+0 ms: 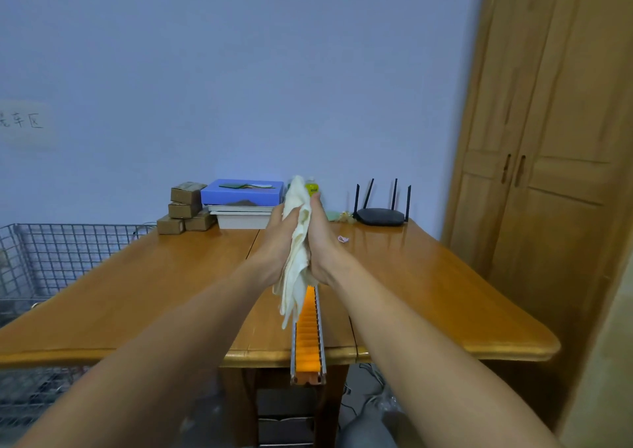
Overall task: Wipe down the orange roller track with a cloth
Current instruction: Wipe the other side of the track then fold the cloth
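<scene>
Two bare forearms reach out from just under the camera and meet over the middle of the table. The left hand [276, 242] grips the cream cloth [295, 269], its thumb curled into a fold. The right hand [321, 242] presses flat against the other side with fingers that look straight, so the cloth is sandwiched upright between the two palms. Its loose tail hangs down and drapes onto the left edge of the orange roller track [307, 339]. The track lies lengthwise down the centre of the wooden table [137, 293]. Its near end juts past the front edge, and its far end is hidden under the cloth and hands. Behind the hands a yellow-green bottle [312, 187] peeks out. To its left a blue box [239, 194] sits on a stack of flat white items, beside small cardboard boxes [185, 207]. A black router [380, 217] with four antennas stands at the back right. A wire basket [51, 252] sits left of the table, and a wooden wardrobe [548, 173] stands at the right.
</scene>
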